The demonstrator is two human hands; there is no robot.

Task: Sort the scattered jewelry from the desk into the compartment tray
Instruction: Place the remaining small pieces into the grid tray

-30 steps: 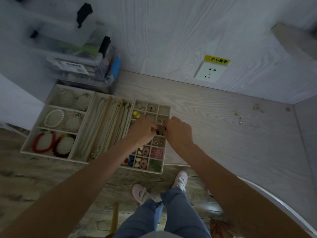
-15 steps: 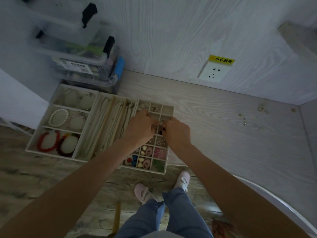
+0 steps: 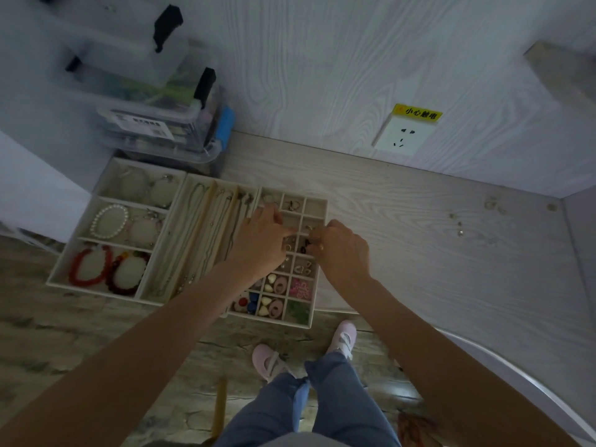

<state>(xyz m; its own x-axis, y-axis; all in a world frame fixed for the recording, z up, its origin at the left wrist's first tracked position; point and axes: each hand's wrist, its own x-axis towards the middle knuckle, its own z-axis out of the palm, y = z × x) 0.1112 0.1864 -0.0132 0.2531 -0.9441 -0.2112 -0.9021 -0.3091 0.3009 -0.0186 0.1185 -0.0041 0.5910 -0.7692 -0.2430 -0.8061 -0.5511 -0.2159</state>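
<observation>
We have both hands down over the small-grid tray [image 3: 319, 201], the right-most of three cream, felt-lined trays sitting side by side at the counter's [image 3: 419, 253] front edge. Our left hand [image 3: 263, 243] curls in from the left, its fingers [image 3: 287, 233] bunched and pointing into a middle cell; our right hand [image 3: 342, 250] meets it from the other side, fingers [image 3: 314, 235] curled tight at the same spot. They look pinched on something tiny, but we cannot tell what, or which hand has it: the piece is hidden between the fingertips. Two hands on one cell suggests a fiddly bit, perhaps an earring being seated so it stays put.

The grid suits small stuff: glinting metal studs in the upper cells, glossy pastel hearts and ovals [image 3: 274, 287] and a pink piece lower down. The long-slot tray [image 3: 180, 240] keeps thin chains [image 3: 206, 227] stretched straight so they don't tangle. The wide tray [image 3: 106, 175] holds a white pearl bracelet [image 3: 108, 221] and red bead bracelets [image 3: 88, 266] looped round soft pads.

More to do, we judge: a few small shiny pieces [image 3: 459, 225] lie scattered on the pale wood-grain counter, well apart to the right.
</observation>
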